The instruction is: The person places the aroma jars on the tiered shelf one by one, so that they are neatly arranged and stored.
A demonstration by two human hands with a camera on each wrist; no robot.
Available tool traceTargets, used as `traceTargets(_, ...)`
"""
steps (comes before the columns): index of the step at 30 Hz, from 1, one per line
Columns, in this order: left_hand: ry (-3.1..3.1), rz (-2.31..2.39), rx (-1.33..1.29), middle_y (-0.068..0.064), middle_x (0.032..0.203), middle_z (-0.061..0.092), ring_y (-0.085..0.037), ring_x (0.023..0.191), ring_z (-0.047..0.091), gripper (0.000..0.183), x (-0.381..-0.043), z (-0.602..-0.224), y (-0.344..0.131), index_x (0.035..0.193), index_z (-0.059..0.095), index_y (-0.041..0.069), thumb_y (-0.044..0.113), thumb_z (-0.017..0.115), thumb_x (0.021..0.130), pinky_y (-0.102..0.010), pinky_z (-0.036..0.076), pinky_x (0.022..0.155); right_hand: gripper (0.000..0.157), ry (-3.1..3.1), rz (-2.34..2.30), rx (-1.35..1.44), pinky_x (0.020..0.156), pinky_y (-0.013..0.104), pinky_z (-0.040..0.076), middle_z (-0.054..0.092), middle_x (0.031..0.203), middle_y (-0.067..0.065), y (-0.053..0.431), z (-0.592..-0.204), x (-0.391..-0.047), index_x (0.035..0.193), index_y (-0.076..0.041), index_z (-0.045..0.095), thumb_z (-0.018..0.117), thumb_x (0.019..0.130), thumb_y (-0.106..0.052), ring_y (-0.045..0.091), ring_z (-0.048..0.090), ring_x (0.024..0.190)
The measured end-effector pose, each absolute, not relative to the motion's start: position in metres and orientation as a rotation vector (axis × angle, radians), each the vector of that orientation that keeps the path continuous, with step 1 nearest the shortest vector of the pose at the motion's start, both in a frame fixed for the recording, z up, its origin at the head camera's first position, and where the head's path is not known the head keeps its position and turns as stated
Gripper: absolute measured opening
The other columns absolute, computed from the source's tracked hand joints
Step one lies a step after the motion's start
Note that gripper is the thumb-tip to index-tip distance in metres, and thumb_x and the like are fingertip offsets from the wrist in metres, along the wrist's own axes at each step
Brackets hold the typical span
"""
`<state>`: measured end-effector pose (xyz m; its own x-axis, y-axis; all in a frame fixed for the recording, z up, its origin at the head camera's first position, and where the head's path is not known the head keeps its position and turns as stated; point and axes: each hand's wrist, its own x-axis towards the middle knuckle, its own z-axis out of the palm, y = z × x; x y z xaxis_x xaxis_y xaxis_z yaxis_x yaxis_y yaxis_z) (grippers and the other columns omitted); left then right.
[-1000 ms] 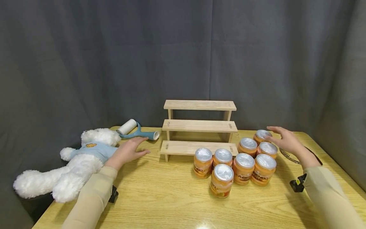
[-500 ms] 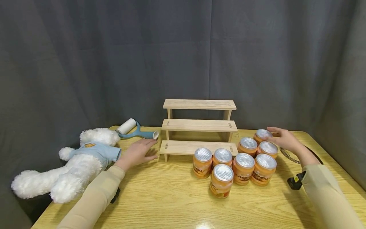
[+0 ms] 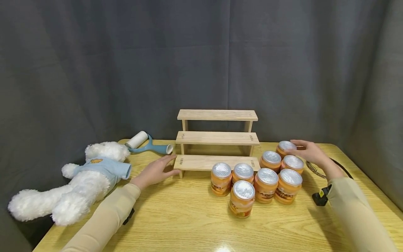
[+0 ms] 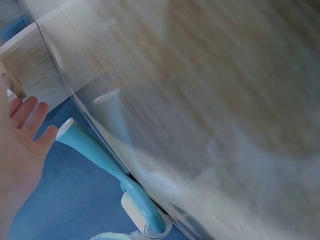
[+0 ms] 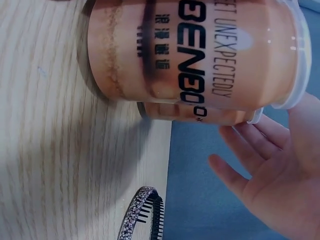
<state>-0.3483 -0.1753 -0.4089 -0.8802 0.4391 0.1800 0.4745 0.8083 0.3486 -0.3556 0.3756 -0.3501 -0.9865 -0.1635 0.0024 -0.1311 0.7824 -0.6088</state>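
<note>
My left hand (image 3: 156, 172) has its fingers extended, with the fingertips right at the left end of the lowest step of a three-step wooden shelf (image 3: 217, 138). My right hand (image 3: 311, 153) is at the rearmost orange jar (image 3: 285, 146) with a ribbed silver lid; thumb and forefinger reach to either side of its lid. In the right wrist view the fingers of that hand (image 5: 270, 165) are loosely spread, their tips partly behind a nearer jar (image 5: 200, 50) labelled BENBO. Several matching jars, such as the front one (image 3: 242, 199), stand grouped before the shelf's right side.
A blue-handled lint roller (image 3: 154, 147) lies left of the shelf. A white plush bear (image 3: 91, 187) in a light blue shirt lies along the table's left side. Right of the jars is a dark, sparkly toothed headband (image 3: 316, 170). Dark curtains (image 3: 201, 70) hang behind the table (image 3: 176, 217).
My left hand has moved right, from beside the bear to the shelf's left end. My right hand has stayed by the rearmost jar, its fingers slightly closer about the lid.
</note>
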Motion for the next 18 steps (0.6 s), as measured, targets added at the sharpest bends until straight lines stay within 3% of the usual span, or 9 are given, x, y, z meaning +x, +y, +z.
traceTargets(6, -2.918, -0.69, -0.704, -0.016, 0.147, 0.038, -0.034, 0.128, 0.045, 0.076, -0.3475, -0.4078, -0.1748, 0.147, 0.035, 0.014, 0.063, 0.046, 0.089, -0.053, 0.04, 0.104, 0.082, 2.864, -1.022, -0.286, 0.091, 0.054, 0.049, 0.039, 0.137, 0.036, 0.3738, -0.351, -0.3606, 0.146, 0.006, 0.022, 0.059, 0.091, -0.041, 0.05, 0.044, 0.121)
traceTargets(12, -2.916, -0.746, -0.738, -0.014, 0.149, 0.035, -0.033, 0.134, 0.038, 0.068, -0.3482, -0.4093, -0.1731, 0.147, 0.034, 0.014, 0.056, 0.043, 0.094, -0.052, 0.036, 0.108, 0.079, 2.844, -1.026, -0.274, 0.084, 0.045, 0.053, 0.045, 0.132, 0.033, 0.3739, -0.3549, -0.3642, 0.144, 0.005, 0.028, 0.06, 0.09, -0.043, 0.044, 0.051, 0.115)
traceTargets(18, -2.89, -0.752, -0.75, -0.014, 0.148, 0.037, -0.032, 0.132, 0.041, 0.064, -0.3488, -0.4098, -0.1705, 0.146, 0.036, 0.011, 0.05, 0.045, 0.096, -0.05, 0.037, 0.108, 0.078, 2.864, -0.994, -0.238, 0.083, 0.047, 0.053, 0.041, 0.133, 0.034, 0.3725, -0.3556, -0.3652, 0.139, 0.008, 0.032, 0.059, 0.09, -0.046, 0.045, 0.049, 0.113)
